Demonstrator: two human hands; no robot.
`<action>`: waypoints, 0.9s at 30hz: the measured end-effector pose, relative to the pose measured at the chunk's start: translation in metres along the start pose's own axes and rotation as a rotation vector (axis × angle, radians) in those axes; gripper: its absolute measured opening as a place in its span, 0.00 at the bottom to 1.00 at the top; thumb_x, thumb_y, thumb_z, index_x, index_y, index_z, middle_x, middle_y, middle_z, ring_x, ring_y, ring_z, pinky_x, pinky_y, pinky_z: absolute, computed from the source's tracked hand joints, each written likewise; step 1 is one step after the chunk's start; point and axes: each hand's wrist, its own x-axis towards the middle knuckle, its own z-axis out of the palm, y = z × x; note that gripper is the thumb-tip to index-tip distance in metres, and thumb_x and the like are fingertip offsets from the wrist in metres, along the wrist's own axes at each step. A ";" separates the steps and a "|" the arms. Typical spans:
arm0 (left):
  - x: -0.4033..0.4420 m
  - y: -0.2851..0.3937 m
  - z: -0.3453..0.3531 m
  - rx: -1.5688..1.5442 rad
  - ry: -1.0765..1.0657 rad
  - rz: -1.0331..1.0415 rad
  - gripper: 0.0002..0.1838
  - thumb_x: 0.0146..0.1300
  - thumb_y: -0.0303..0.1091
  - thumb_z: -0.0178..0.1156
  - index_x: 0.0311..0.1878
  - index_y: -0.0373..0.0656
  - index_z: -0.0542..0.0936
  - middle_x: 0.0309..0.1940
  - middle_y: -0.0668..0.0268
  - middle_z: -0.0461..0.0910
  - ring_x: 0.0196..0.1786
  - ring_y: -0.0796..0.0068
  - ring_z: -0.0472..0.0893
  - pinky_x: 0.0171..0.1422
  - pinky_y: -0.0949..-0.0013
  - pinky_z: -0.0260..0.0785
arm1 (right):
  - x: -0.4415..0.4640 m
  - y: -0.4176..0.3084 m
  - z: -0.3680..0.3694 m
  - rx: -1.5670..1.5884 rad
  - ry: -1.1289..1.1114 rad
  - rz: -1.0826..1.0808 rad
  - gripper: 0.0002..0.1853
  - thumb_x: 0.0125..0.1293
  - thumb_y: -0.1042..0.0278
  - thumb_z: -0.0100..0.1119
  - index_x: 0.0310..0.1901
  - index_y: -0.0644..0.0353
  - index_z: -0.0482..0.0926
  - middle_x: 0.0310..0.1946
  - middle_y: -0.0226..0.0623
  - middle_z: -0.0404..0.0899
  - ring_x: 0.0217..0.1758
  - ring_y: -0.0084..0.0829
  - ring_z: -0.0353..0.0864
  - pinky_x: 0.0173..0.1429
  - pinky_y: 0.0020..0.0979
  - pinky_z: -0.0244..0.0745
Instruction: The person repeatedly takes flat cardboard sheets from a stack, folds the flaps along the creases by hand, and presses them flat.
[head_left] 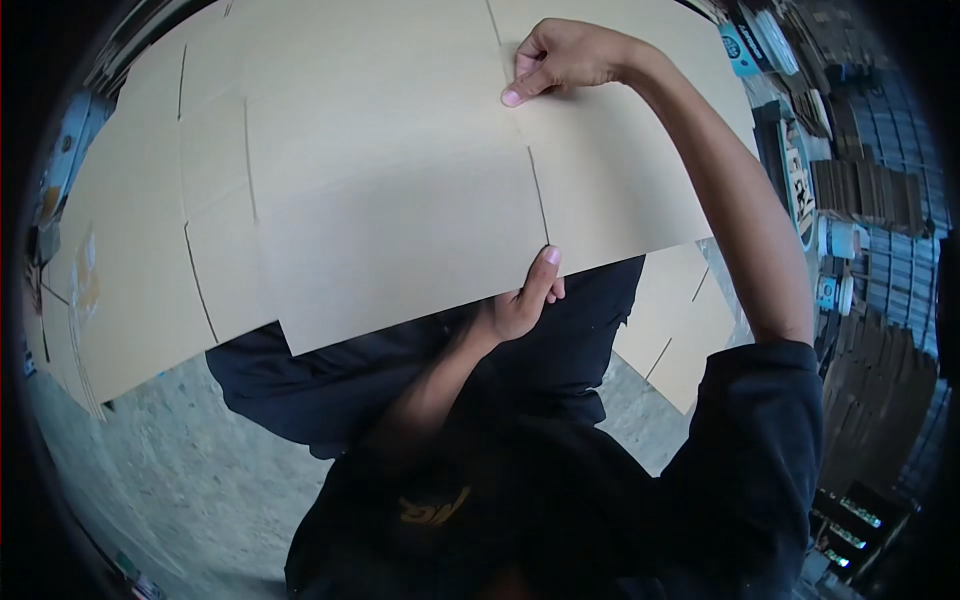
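A large flat sheet of tan cardboard [390,215], with slits and crease lines like an unfolded box, spans the view in front of my body. My left hand [527,305] is closed on its near edge, the thumb on top beside the end of a slit and the fingers partly hidden underneath. Farther up, my right hand [570,58] bends down onto the sheet at a crease, in line with that slit. Its thumb and curled fingers are pinched together against the cardboard; whether anything small is between them cannot be made out.
More slotted cardboard [135,290] lies at the left, with clear tape on it. Another cardboard piece [680,330] rests low on the right, above the concrete floor [280,450]. Stacked cardboard [870,195] and bundled sheets [850,390] stand along the right side.
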 end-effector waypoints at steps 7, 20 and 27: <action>0.000 -0.002 0.000 0.044 -0.012 -0.037 0.25 0.87 0.40 0.46 0.30 0.38 0.76 0.20 0.66 0.76 0.24 0.78 0.76 0.31 0.71 0.71 | 0.000 -0.009 0.011 -0.015 0.012 0.062 0.21 0.58 0.51 0.84 0.30 0.61 0.86 0.24 0.30 0.81 0.29 0.27 0.79 0.37 0.33 0.76; -0.003 -0.005 0.000 0.044 0.010 -0.062 0.25 0.87 0.41 0.46 0.32 0.37 0.76 0.21 0.65 0.76 0.24 0.76 0.77 0.32 0.70 0.72 | 0.019 -0.005 -0.005 0.031 0.011 0.099 0.25 0.66 0.43 0.76 0.25 0.58 0.85 0.18 0.30 0.76 0.22 0.26 0.76 0.30 0.30 0.73; 0.000 -0.004 0.001 0.069 0.020 -0.087 0.26 0.87 0.44 0.46 0.33 0.37 0.78 0.23 0.65 0.77 0.26 0.77 0.77 0.33 0.70 0.71 | 0.034 -0.014 -0.007 -0.349 0.091 0.131 0.27 0.62 0.36 0.77 0.31 0.57 0.85 0.21 0.32 0.78 0.25 0.32 0.77 0.32 0.40 0.77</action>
